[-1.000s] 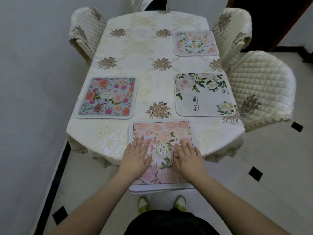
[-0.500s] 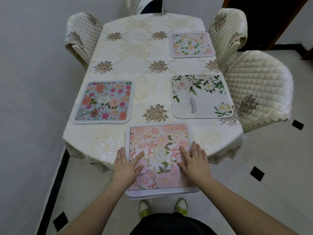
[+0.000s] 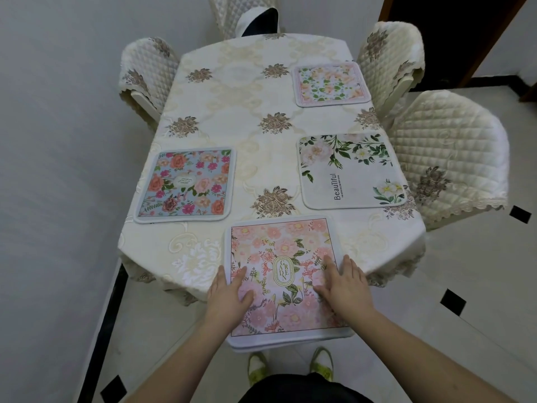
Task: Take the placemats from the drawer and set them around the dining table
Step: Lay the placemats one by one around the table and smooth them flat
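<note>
Head view. A dining table (image 3: 261,91) covered with a cream embroidered tablecloth (image 3: 247,158) serves as the landmark; the person stands at its near end.

The pink placemat (image 3: 283,274), printed with pink flowers and a central oval label, lies at the near end of the table. Its far part rests on the tablecloth, while its near part projects past the table's near edge, above the floor. The left hand (image 3: 229,298) lies flat on the mat's left margin, fingers straight and spread, thumb angled inward across the print. The right hand (image 3: 345,289) lies flat on the mat's right margin, fingers likewise extended and slightly spread. Neither hand curls round the mat; both press on its upper surface.

The blue placemat (image 3: 186,184), with red and orange flowers, lies along the table's left side, just beyond the near-left corner. The white placemat (image 3: 350,170), printed with green leaves and a line of lettering, lies along the table's right side. The pale pink placemat (image 3: 332,84) lies farther along that right side, toward the far end.

Quilted chairs stand round the table: one (image 3: 148,74) at its far left, one (image 3: 389,62) at its far right, and one (image 3: 449,158) at its near right. The person's green shoes (image 3: 321,363) show on the floor below the table's near end.
</note>
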A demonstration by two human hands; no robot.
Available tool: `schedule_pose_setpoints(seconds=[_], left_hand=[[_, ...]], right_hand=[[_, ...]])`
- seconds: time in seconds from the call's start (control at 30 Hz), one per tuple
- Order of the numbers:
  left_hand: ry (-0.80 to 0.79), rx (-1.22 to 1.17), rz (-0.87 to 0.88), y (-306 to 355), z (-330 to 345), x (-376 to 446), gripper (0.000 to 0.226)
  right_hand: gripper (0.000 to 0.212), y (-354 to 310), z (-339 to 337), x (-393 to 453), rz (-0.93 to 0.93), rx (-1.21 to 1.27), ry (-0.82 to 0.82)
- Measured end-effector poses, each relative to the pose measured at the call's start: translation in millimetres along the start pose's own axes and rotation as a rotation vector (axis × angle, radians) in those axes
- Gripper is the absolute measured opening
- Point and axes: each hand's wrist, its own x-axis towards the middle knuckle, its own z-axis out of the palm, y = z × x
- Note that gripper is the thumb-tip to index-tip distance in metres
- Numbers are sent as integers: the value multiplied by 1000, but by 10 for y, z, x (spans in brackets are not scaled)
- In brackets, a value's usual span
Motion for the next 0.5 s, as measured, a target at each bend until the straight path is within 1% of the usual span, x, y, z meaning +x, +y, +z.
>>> schedule_pose_setpoints(seconds=[0.1, 0.23, 0.3, 0.4, 0.5], left_hand=[[4, -159, 7, 29, 30, -73, 65], [108, -554, -46, 54, -46, -109, 55], [150, -709, -71, 25, -96, -96, 50], [156, -951, -136, 21, -191, -95, 52], [139, -1187, -211, -34, -228, -73, 55]], right_hand=[[80, -9, -4, -8, 0, -1, 1], [80, -33, -18, -3, 11, 4, 0], [81, -41, -20, 14, 17, 5, 14], [83, -65, -24, 18, 16, -4, 77], [89, -87, -53, -12, 18, 40, 135]])
